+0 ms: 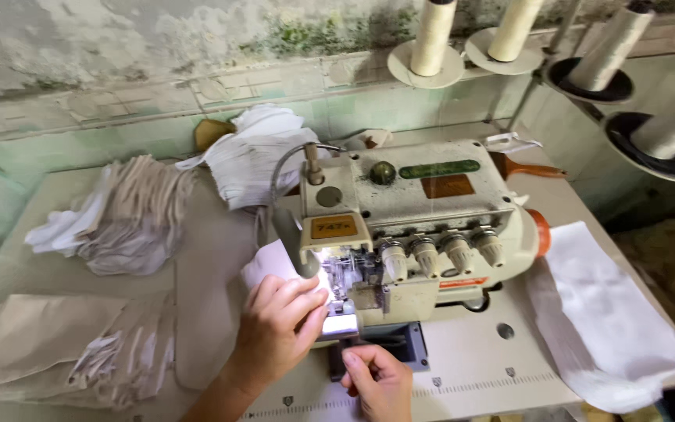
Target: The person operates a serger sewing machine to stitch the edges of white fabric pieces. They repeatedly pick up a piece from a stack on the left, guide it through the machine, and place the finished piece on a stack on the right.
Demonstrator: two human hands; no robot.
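Observation:
A cream overlock sewing machine (423, 227) stands on the table with its lamp lit over the needle area. My left hand (279, 324) lies flat on a small white fabric piece (271, 262) at the presser foot, fingers pressing it down. Just below the needle plate, at the machine's front, my right hand (376, 379) is curled, with its fingertips pinching the near edge of the fabric; the fabric there is mostly hidden.
Stacks of cut beige and white fabric pieces (130, 215) lie left and behind, more at the near left (72, 348). White cloth (607, 320) drapes over the table's right edge. Several thread cones (435, 35) stand on holders behind. A wooden-handled tool (529, 168) lies behind the machine.

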